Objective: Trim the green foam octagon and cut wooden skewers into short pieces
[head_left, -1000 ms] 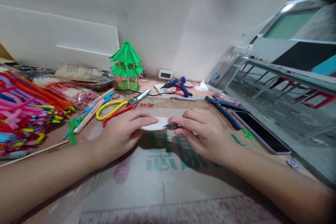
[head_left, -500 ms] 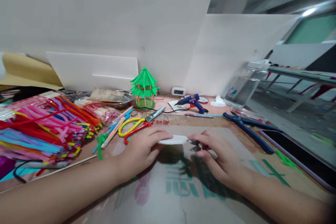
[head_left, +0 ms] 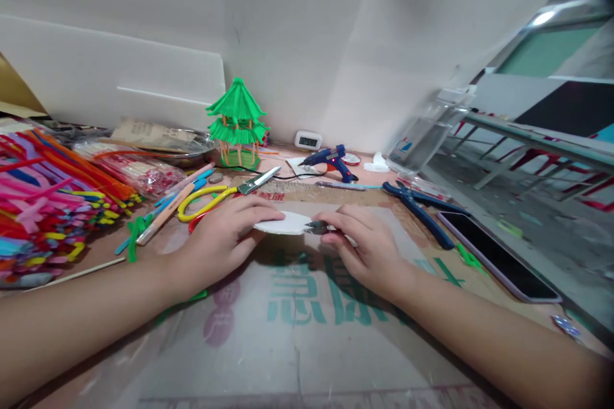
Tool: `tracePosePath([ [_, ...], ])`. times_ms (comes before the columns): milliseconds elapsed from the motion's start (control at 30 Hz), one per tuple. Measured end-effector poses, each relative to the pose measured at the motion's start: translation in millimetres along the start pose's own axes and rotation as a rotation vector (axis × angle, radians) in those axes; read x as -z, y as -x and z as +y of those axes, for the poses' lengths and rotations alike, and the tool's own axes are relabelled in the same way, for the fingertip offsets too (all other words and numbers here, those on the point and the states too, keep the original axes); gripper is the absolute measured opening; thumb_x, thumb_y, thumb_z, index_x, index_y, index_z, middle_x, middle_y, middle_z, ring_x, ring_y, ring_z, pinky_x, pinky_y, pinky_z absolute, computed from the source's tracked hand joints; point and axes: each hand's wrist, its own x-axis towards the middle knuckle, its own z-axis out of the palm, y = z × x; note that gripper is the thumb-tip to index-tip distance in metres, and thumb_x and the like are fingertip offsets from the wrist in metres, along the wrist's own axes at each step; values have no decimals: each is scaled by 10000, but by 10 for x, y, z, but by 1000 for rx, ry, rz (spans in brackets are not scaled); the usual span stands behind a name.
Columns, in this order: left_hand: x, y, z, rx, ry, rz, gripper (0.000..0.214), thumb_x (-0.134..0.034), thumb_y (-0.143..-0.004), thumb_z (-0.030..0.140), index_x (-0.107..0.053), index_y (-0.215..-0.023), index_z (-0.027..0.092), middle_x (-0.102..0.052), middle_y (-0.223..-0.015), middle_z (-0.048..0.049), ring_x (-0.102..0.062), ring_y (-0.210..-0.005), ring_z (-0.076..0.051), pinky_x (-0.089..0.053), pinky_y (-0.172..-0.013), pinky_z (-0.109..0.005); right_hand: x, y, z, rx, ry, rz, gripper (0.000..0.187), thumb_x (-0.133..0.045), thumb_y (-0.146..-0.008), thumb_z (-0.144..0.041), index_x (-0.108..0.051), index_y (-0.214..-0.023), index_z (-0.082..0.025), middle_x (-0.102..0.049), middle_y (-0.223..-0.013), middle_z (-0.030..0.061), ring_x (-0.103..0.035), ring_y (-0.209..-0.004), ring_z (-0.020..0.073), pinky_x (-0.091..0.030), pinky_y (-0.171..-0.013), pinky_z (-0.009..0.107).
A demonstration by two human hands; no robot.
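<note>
My left hand (head_left: 220,233) pinches the left end of a flat white piece with a rounded edge (head_left: 284,224), held nearly level above the mat. It looks like thin foam board, though I cannot be sure. My right hand (head_left: 367,246) is closed around a small metal tool with two short dark jaws (head_left: 316,227). Those jaws meet the right edge of the white piece. The fingers of my right hand hide most of the tool, so its exact kind does not show. Under both hands lies a printed cardboard sheet with a clear cover (head_left: 268,358).
Yellow-and-red-handled scissors (head_left: 215,201), a green pipe-cleaner pagoda (head_left: 238,121) and a blue glue gun (head_left: 330,160) stand behind. Bundled pipe cleaners (head_left: 52,204) lie left. Blue-handled pliers (head_left: 422,214), a phone (head_left: 499,255) and a water bottle (head_left: 417,134) are at right.
The view has shifted, so everything sits further left and higher. The tool's jaws, seen apart before, now look closer together at the white piece's edge. Both hands keep their grips.
</note>
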Motion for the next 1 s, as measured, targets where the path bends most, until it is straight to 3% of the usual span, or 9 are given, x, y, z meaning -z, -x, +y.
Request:
tracePosePath([
  [300, 0, -8, -1, -16, -76, -1, 414, -491, -797, 18, -629, -1128, 224, -639, -1135, -40, -579, -1073, -188, -469, -926, -359, -18, -11, -28, 73, 78, -5, 211, -473, -956, -271, -604, -1054, -138, -607, -794, 60, -501, -682, 158, -392, -635, 285],
  [1000, 8, -19, 14, -42, -83, -20, 429, -492, -788, -2, -645, -1125, 213, -626, -1130, -41, -572, -1055, -188, -453, -914, -336, -42, -41, -55, 97, 110, -11, 200, -489, -948, -241, -622, -1031, -117, -607, -787, 61, -478, -677, 159, -379, -622, 291],
])
